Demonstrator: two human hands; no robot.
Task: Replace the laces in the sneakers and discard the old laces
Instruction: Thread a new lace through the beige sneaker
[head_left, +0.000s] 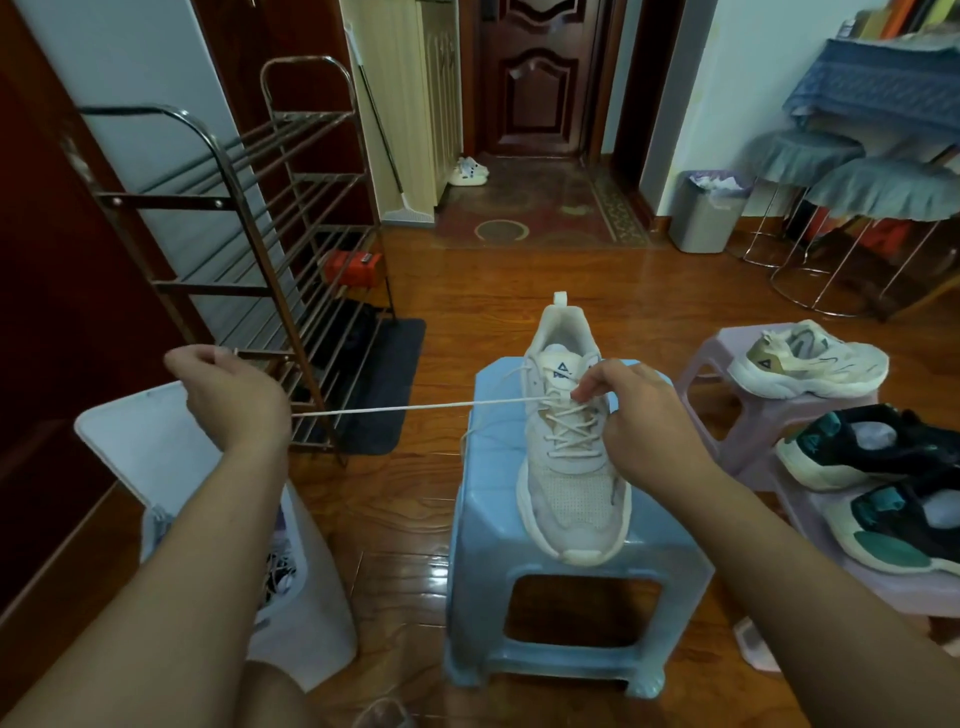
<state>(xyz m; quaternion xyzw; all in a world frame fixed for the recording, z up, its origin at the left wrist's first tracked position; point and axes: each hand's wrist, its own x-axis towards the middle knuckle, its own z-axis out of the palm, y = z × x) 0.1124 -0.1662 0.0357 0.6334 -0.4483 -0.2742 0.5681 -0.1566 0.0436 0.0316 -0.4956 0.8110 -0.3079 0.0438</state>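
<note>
White lace (395, 409) taut, sneaker (569, 441) tongue logo

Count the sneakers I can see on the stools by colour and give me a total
White sneakers: 2, one on the blue stool, one on the pink stool
Black and teal sneakers: 2, both on the nearer pink stool
Total: 4
</note>
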